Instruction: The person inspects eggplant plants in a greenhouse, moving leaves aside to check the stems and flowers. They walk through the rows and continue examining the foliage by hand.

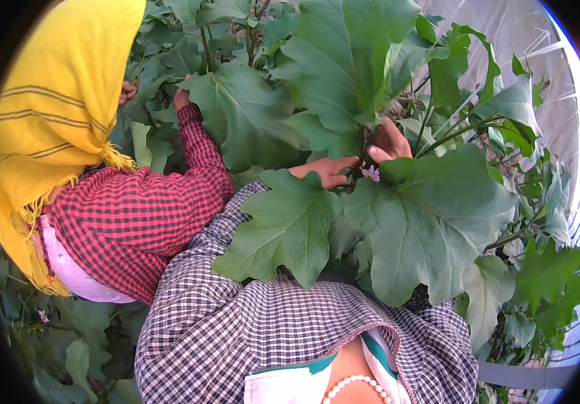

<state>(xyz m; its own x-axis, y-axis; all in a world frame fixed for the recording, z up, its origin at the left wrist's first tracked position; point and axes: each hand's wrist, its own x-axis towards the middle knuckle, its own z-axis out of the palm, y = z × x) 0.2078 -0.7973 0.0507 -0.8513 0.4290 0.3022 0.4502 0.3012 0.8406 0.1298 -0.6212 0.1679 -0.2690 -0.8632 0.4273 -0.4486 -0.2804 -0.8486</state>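
Large lobed leaves of an eggplant plant [290, 227] spread before me. My left hand [325, 170] reaches in from the left, its fingers at a dark stem beside a small purple flower [371, 173]. On the right of that stem is my right hand [391, 141], thumb pointing left and fingers partly behind the stem and leaves. Both hands are close to each other, just under a big upright leaf [343, 60]. Leaves hide parts of both hands and forearms, and whether the fingers grip the stem cannot be told.
A person in a yellow shawl [62, 91] and red checked sleeve [138, 212] is close on my left, hands among the leaves. Pale plastic sheeting [547, 116] rises at the right. More eggplant foliage [83, 348] fills the lower left.
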